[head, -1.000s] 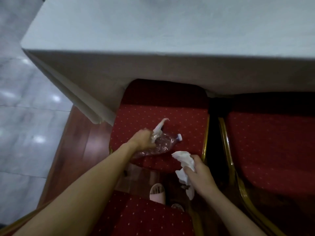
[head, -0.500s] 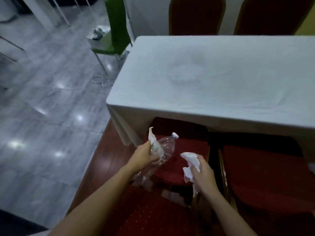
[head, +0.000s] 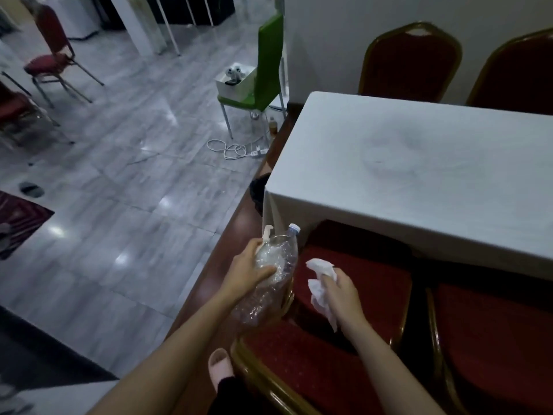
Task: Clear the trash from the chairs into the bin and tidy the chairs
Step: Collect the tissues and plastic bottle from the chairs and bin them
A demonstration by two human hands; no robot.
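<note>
My left hand point(head: 248, 272) grips a crushed clear plastic bottle point(head: 270, 284) with a blue-white cap, plus a scrap of white tissue point(head: 266, 232) sticking up behind it. My right hand point(head: 341, 290) is closed on a wad of white tissue point(head: 320, 280). Both are held above the front edge of a red gold-framed chair point(head: 359, 265) tucked under the white-clothed table point(head: 419, 163). A dark round shape point(head: 257, 190), possibly the bin, peeks out beside the table's left corner.
A second red chair point(head: 493, 339) stands to the right and another red seat point(head: 299, 360) lies close below my arms. Two red chair backs point(head: 410, 64) stand behind the table. A green chair point(head: 263, 73) and a white cable point(head: 233, 149) are on the grey tiled floor at left.
My left hand has lifted the bottle and tissue off the chair seat. My view has risen and swung left, so the floor and the far chairs now show. My right hand keeps its tissue.
</note>
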